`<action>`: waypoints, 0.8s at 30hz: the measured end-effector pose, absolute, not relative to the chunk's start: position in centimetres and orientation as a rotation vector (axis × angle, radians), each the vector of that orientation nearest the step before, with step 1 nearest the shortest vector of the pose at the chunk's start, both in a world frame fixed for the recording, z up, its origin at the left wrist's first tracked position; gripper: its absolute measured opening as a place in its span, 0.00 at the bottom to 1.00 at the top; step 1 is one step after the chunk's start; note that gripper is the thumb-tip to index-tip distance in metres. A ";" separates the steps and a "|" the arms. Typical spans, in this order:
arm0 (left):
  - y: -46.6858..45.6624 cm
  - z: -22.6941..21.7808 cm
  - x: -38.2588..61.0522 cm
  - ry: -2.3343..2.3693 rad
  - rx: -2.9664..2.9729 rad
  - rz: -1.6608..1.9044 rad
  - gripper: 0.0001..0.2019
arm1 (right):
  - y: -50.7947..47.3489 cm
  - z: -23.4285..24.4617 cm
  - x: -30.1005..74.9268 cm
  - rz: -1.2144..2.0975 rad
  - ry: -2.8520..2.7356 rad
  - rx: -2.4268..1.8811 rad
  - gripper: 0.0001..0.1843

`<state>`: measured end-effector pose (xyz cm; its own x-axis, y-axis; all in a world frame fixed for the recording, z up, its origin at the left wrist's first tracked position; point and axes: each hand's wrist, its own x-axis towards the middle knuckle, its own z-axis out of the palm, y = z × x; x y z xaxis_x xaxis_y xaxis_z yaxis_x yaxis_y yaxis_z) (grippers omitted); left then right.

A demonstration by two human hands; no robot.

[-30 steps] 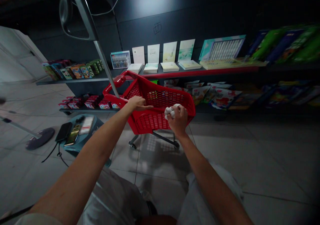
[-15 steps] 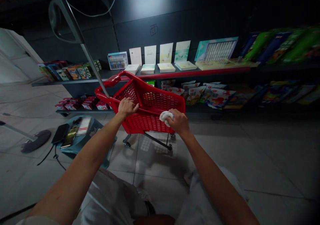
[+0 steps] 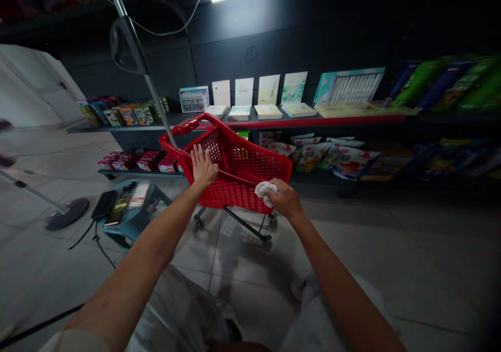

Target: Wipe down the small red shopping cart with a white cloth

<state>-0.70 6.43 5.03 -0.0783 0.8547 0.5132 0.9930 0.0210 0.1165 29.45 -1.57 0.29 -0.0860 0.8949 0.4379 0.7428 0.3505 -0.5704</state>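
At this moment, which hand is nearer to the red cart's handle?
Left: the left hand is at the cart's near rim, at the end toward the handle; the right hand, holding a white cloth, is toward the other end.

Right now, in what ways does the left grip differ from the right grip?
The left grip is open with fingers extended, while the right grip is closed on a white cloth. The left grip is nearer the handle of the red cart; the right grip is by the opposite end. The left grip appears higher in the picture than the right grip. Both are ungloved and at the cart's near side.
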 end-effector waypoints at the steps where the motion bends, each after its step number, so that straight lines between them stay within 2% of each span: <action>1: 6.5 4.9 -0.9 -2.013 -1.888 -0.664 0.40 | -1.7 0.4 29.2 0.272 -1.867 -1.429 0.07; 6: 6.0 4.7 -0.7 -2.154 -1.765 -0.759 0.44 | -2.5 0.7 27.6 0.264 -1.905 -1.407 0.07; 10: 5.4 4.1 1.8 -2.461 -1.624 -0.920 0.54 | -2.8 0.6 26.4 0.265 -1.933 -1.380 0.07; 15: 5.2 2.3 4.1 -2.597 -1.523 -1.102 0.46 | -3.0 0.8 25.3 0.282 -1.977 -1.350 0.08; 24: 4.0 3.5 1.5 -2.667 -1.556 -1.048 0.30 | -3.5 0.9 23.3 0.450 -2.018 -1.200 0.06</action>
<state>1.49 4.03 3.53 -0.5389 0.8162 0.2082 0.7396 0.3402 0.5808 23.34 -3.51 0.87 -0.2950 0.8618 0.4127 0.6048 0.5028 -0.6175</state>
